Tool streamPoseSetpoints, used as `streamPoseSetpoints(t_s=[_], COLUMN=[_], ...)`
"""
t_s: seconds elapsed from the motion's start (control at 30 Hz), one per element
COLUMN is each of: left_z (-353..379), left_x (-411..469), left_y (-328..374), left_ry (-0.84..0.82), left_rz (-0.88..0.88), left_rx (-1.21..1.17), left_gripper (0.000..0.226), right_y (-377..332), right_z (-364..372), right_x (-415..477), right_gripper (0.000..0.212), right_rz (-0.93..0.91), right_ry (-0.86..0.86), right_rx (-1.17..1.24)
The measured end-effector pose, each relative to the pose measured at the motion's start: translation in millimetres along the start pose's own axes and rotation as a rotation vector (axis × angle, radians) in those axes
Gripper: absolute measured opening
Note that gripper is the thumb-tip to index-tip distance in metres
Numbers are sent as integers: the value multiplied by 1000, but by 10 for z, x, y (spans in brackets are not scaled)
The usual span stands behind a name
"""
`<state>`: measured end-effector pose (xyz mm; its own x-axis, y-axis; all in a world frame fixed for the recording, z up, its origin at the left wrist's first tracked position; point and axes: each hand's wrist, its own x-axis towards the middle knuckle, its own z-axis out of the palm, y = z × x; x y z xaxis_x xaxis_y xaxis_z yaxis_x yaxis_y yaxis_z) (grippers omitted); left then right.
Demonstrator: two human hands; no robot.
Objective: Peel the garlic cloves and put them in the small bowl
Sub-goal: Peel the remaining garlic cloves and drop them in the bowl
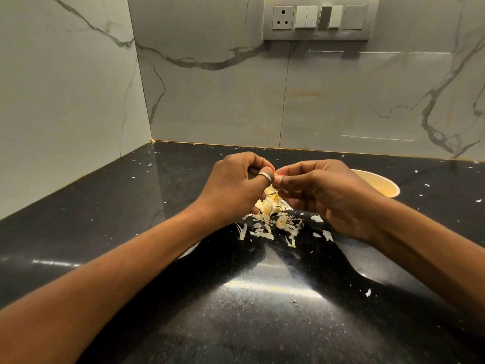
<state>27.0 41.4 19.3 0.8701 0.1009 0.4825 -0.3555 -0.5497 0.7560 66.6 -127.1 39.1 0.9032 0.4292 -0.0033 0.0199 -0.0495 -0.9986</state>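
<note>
Black countertop [236, 311] nearest; loose garlic skins [265, 232] scattered mid-surface; heap of garlic cloves [266, 206] just beyond, under the hands. Left hand [236, 185] and right hand [322, 195] meet above the heap, fingers curled, both pinching a single clove [277, 177]; small bowl [378, 179] behind the right hand, partly hidden; switch panel [319, 18] on the far wall.

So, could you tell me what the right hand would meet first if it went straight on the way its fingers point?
The right hand points leftward; it would probably meet the left hand first, past the garlic clove both pinch.
</note>
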Motion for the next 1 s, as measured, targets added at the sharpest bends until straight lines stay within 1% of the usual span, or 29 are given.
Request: streamPoseSetpoints(t_s=[0.1, 0.2, 0.43, 0.67, 0.87, 1.0], left_z=[2, 5, 0, -4, 6, -3], left_x=[-1, 8, 17, 20, 9, -4], left_y=[-16, -27, -18, -14, -2, 6], left_ry=[-1, 11, -6, -29, -38, -47], left_rz=[-11, -41, -82, -89, -74, -54], left_rx=[8, 9, -7, 4, 16, 41], left_gripper=[10, 9, 8, 8, 8, 9], right_y=[5, 18, 32, 26, 32, 36], right_z=[18, 22, 11, 9, 4, 20], right_x=[-4, -4, 27, 40, 60, 68], right_gripper=[12, 11, 8, 7, 6, 11], right_rz=[12, 20, 27, 22, 9, 7], right_ry=[5, 12, 1, 37, 55, 58], right_rx=[-54, -53, 61, 121, 166, 221])
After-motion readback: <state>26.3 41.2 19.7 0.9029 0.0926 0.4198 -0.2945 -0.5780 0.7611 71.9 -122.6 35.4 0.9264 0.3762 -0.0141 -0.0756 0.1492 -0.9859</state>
